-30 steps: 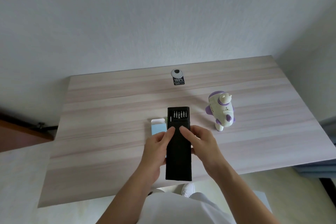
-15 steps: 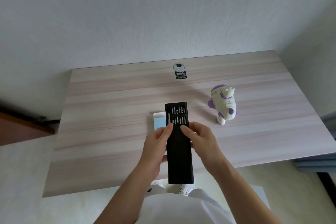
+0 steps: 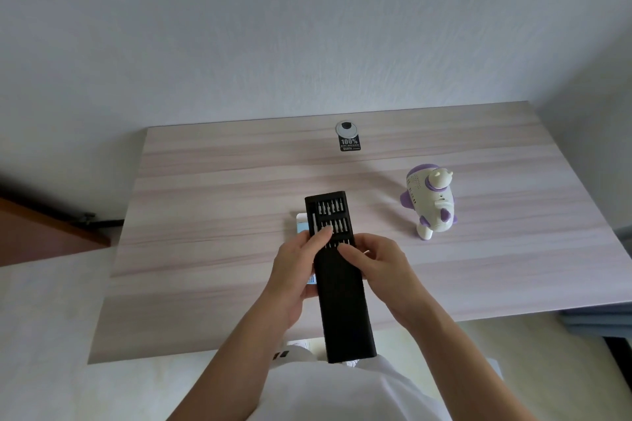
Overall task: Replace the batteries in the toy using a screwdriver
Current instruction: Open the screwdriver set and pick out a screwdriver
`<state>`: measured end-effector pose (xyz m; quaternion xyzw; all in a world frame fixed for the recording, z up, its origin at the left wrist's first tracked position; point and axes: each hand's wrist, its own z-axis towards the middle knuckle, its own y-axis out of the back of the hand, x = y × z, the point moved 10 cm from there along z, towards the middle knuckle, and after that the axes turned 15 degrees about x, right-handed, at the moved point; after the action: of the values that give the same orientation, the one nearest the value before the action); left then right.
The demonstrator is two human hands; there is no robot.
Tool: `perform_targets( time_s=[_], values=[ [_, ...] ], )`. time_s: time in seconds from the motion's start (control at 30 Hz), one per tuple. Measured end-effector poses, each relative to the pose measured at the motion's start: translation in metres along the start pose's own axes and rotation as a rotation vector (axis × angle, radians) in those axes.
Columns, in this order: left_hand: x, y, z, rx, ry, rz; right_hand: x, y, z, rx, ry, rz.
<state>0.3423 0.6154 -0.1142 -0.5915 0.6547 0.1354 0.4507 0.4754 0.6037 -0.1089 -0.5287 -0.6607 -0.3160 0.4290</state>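
1. White clothing (image 3: 342, 393), nearest, at the lower edge of the view.
2. Black screwdriver case (image 3: 345, 311), long and narrow, held above the near edge of the table (image 3: 205, 249) with its near end past that edge.
3. Left hand (image 3: 297, 273), wrapped round the case's left side, with the thumb lying across the top at the sleeve's mouth.
4. Right hand (image 3: 379, 267), fingers curled over the case's top and right side, grasping it.
5. Inner tray (image 3: 309, 205), partly drawn out of the far end of the case. It shows rows of metal bits (image 3: 337, 225) and a slim grey rod (image 3: 313, 224) along its left edge, probably the driver handle.
6. Small blue-and-white box (image 3: 302, 224) on the table, mostly hidden behind the case and left hand. It may hold the new batteries, but I cannot tell.
7. Toy (image 3: 431, 202), white and purple, standing upright on the table. It is well to the right of the case, beyond the hands and untouched.
8. Round cable cap (image 3: 346, 130) with a black label (image 3: 349, 143) just in front of it, at the table's far edge by the wall (image 3: 307, 27).

Step in hand: opening the case to reach the tools. The toy's battery cover has not been approached.

Next move calls for drawing the tray out enough to free the handle, choosing a bit that fits the cover screw, and setting the case down level so the bits don't spill.
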Motion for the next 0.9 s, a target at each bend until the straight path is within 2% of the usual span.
perform_targets(
  time_s=[0.17, 0.3, 0.53, 0.77, 0.9],
  values=[
    [-0.007, 0.004, 0.010, -0.094, -0.045, 0.026, 0.009, 0.001, -0.001, -0.009, 0.021, -0.012],
    [-0.011, 0.004, 0.019, -0.117, -0.085, 0.033, 0.005, 0.005, -0.001, 0.018, -0.027, 0.075],
    [-0.016, 0.014, 0.033, -0.208, -0.133, -0.072, -0.027, -0.002, -0.007, 0.213, -0.223, 0.094],
    [-0.017, 0.027, 0.035, -0.351, -0.170, -0.133, -0.025, 0.013, 0.002, 0.191, -0.182, 0.036],
    [-0.013, 0.038, 0.031, -0.424, -0.166, -0.187, -0.026, 0.011, 0.009, 0.248, -0.173, 0.002]
  ],
)
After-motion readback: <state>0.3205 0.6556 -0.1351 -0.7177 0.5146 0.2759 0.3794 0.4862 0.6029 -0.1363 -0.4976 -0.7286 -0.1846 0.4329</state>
